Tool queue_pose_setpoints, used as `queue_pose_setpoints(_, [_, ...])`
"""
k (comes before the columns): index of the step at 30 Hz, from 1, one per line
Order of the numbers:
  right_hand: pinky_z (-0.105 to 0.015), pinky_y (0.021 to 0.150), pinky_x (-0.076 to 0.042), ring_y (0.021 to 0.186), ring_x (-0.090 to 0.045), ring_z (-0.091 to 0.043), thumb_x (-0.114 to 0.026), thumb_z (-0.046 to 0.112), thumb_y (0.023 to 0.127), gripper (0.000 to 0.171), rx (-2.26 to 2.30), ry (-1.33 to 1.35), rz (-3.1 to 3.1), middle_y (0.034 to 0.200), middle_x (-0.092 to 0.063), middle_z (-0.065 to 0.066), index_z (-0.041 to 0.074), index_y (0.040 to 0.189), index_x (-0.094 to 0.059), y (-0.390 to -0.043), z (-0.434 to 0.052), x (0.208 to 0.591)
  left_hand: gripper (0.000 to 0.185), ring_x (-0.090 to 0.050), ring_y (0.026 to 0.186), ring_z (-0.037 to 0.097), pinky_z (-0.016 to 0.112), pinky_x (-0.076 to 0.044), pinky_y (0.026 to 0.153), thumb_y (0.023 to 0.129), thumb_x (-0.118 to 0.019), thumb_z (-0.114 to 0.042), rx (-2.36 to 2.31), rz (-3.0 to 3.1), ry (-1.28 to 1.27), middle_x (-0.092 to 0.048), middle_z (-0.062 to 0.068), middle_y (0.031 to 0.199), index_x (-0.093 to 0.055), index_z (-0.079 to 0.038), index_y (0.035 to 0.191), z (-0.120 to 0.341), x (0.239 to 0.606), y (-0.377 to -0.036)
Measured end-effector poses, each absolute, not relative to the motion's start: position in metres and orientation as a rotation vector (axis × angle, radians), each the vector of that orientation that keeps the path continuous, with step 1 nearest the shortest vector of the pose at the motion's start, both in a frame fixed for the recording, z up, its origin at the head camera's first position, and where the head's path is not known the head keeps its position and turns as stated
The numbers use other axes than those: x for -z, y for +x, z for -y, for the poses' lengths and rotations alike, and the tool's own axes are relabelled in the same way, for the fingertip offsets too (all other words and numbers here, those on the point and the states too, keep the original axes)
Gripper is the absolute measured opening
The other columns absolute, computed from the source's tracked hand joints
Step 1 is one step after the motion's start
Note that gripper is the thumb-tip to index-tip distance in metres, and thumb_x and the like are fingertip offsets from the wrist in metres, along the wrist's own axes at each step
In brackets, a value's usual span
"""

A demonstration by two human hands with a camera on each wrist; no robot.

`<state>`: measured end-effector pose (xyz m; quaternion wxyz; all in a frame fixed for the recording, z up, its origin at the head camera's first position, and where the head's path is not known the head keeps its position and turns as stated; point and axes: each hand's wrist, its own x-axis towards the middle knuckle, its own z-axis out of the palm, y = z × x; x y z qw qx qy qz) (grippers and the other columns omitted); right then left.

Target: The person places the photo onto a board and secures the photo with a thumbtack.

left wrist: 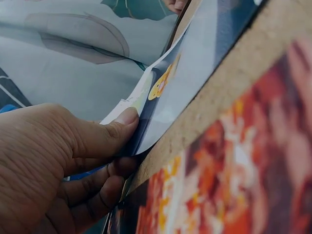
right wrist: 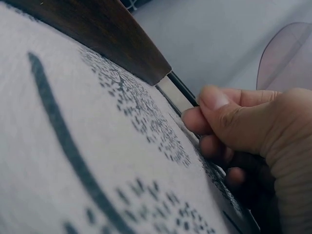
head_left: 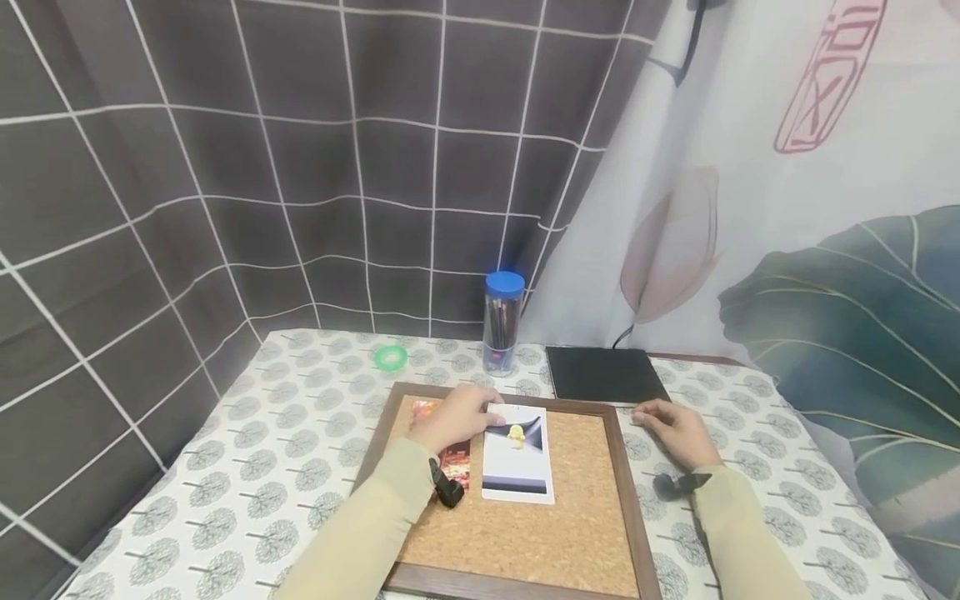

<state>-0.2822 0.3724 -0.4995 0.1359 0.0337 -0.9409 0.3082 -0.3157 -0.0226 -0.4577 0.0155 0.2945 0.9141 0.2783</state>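
My left hand reaches over the cork board and pinches the upper left edge of a photo print. The print is white and dark blue with a small yellow figure. In the left wrist view the left hand has its thumb on the picture side, and the print bends up there. A red and orange photo lies to its left, partly hidden by the forearm. My right hand is just right of the board's frame. In the right wrist view the right hand has thumb and forefinger together, with nothing visible between them.
Behind the board stand a clear jar with a blue lid and a flat black pad. A green ring lies at the back left. A tree-patterned cloth covers the table, and a dark checked curtain hangs behind.
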Motion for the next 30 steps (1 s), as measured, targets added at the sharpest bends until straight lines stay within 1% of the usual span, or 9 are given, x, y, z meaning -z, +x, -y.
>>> queue_pose_setpoints(3, [-0.056, 0.095, -0.045, 0.108, -0.065, -0.036, -0.06, 0.048, 0.091, 0.029, -0.914, 0.097, 2.732, 0.104, -0.074, -0.007, 0.022, 0.098, -0.07, -0.279, -0.373, 0.501, 0.026, -0.056, 0.075, 0.008, 0.027, -0.05, 0.077, 0.088, -0.069, -0.03, -0.83, -2.855, 0.928, -0.069, -0.005, 0.087, -0.07, -0.017, 0.11, 0.021, 0.459, -0.314])
queue_pose_setpoints(8, [-0.055, 0.097, -0.044, 0.11, -0.064, -0.035, -0.06, 0.049, 0.09, 0.031, -0.928, 0.092, 2.738, 0.106, -0.073, -0.006, 0.022, 0.1, -0.07, -0.278, -0.374, 0.501, 0.024, -0.063, 0.087, 0.012, 0.032, -0.052, 0.088, 0.087, -0.07, -0.031, -0.786, -2.9, 0.978, -0.073, -0.003, 0.095, -0.071, -0.016, 0.106, 0.02, 0.459, -0.313])
queue_pose_setpoints(12, [-0.053, 0.095, -0.046, 0.107, -0.066, -0.032, -0.061, 0.05, 0.089, 0.03, -0.913, 0.093, 2.748, 0.107, -0.073, -0.004, 0.024, 0.1, -0.07, -0.279, -0.367, 0.493, 0.026, -0.062, 0.082, 0.013, 0.032, -0.052, 0.084, 0.085, -0.072, -0.029, -0.824, -2.891, 1.0, -0.072, 0.0, 0.097, -0.07, -0.013, 0.106, 0.021, 0.46, -0.313])
queue_pose_setpoints(14, [-0.049, 0.09, -0.049, 0.1, -0.067, -0.027, -0.061, 0.049, 0.09, 0.027, -0.911, 0.121, 2.753, 0.105, -0.074, -0.001, 0.025, 0.099, -0.07, -0.28, -0.359, 0.486, 0.029, -0.058, 0.077, 0.01, 0.029, -0.051, 0.08, 0.084, -0.073, -0.029, -0.842, -2.877, 0.99, -0.071, 0.0, 0.097, -0.069, -0.013, 0.108, 0.023, 0.461, -0.314])
queue_pose_setpoints(17, [-0.034, 0.081, -0.053, 0.091, -0.067, -0.017, -0.063, 0.042, 0.09, 0.021, -0.938, 0.226, 2.754, 0.101, -0.074, 0.002, 0.025, 0.099, -0.07, -0.283, -0.342, 0.469, 0.03, -0.055, 0.077, 0.007, 0.026, -0.05, 0.078, 0.084, -0.073, -0.031, -0.85, -2.862, 0.969, -0.069, -0.002, 0.099, -0.069, -0.015, 0.109, 0.024, 0.463, -0.314])
queue_pose_setpoints(21, [-0.022, 0.077, -0.052, 0.089, -0.066, -0.009, -0.065, 0.036, 0.09, 0.019, -1.029, 0.401, 2.752, 0.097, -0.073, 0.006, 0.019, 0.099, -0.07, -0.289, -0.314, 0.446, 0.03, -0.06, 0.093, 0.013, 0.031, -0.052, 0.087, 0.085, -0.072, -0.033, -0.857, -2.852, 0.928, -0.067, 0.001, 0.113, -0.069, -0.017, 0.11, 0.026, 0.464, -0.313])
queue_pose_setpoints(26, [-0.024, 0.083, -0.051, 0.087, -0.066, -0.008, -0.069, 0.027, 0.089, 0.011, -1.085, 0.572, 2.731, 0.09, -0.072, 0.008, 0.019, 0.095, -0.071, -0.3, -0.275, 0.429, 0.031, -0.054, 0.126, 0.028, 0.043, -0.042, 0.109, 0.085, -0.072, -0.034, -0.851, -2.87, 0.927, -0.064, 0.005, 0.123, -0.07, -0.017, 0.11, 0.025, 0.464, -0.314])
queue_pose_setpoints(28, [-0.025, 0.081, -0.05, 0.084, -0.064, -0.009, -0.069, 0.028, 0.089, 0.008, -1.116, 0.607, 2.731, 0.088, -0.072, 0.004, 0.021, 0.093, -0.07, -0.305, -0.26, 0.428, 0.031, -0.053, 0.127, 0.027, 0.042, -0.041, 0.11, 0.084, -0.072, -0.035, -0.836, -2.882, 0.946, -0.066, 0.003, 0.121, -0.07, -0.017, 0.109, 0.025, 0.465, -0.315])
queue_pose_setpoints(30, [-0.027, 0.078, -0.049, 0.083, -0.063, -0.011, -0.068, 0.029, 0.09, 0.009, -1.162, 0.625, 2.735, 0.089, -0.072, -0.003, 0.02, 0.093, -0.069, -0.309, -0.246, 0.427, 0.031, -0.057, 0.12, 0.024, 0.04, -0.044, 0.107, 0.084, -0.072, -0.035, -0.821, -2.888, 0.967, -0.066, 0.002, 0.117, -0.071, -0.017, 0.109, 0.024, 0.465, -0.316])
